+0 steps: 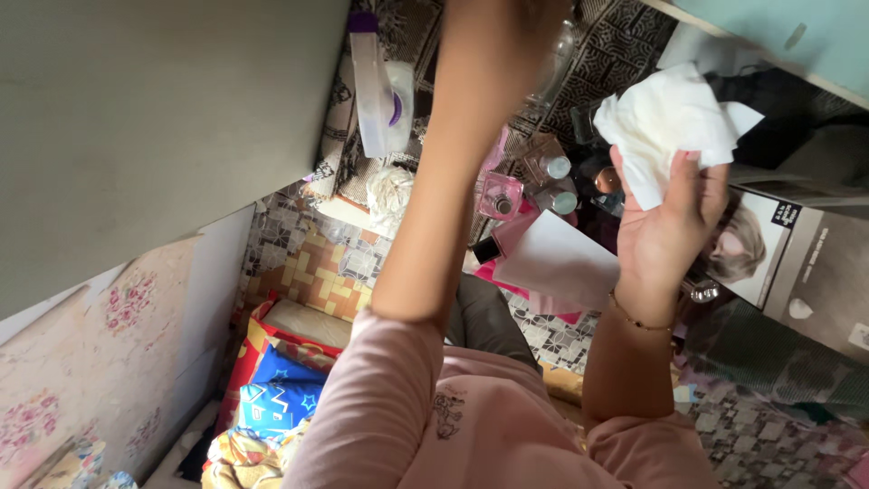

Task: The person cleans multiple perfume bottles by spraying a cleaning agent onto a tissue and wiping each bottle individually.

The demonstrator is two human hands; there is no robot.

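Note:
My right hand [670, 226] is raised palm-up and grips a crumpled white tissue [665, 122]; a thin bracelet sits on its wrist. My left forearm in a pink sleeve stretches up to the top edge, where my left hand [502, 18] is mostly cut off, so its fingers are hidden. Between the arms stand small perfume bottles: a pink one [501, 195] and clear ones with silver caps [557, 167]. A white card [557, 258] lies just left of my right wrist.
A clear plastic bottle with a purple cap [369, 81] lies on a black-and-white patterned cloth [625, 45]. A printed box [756, 244] is at the right, a grey panel [154, 118] at the left, and colourful bags [272, 389] lie below.

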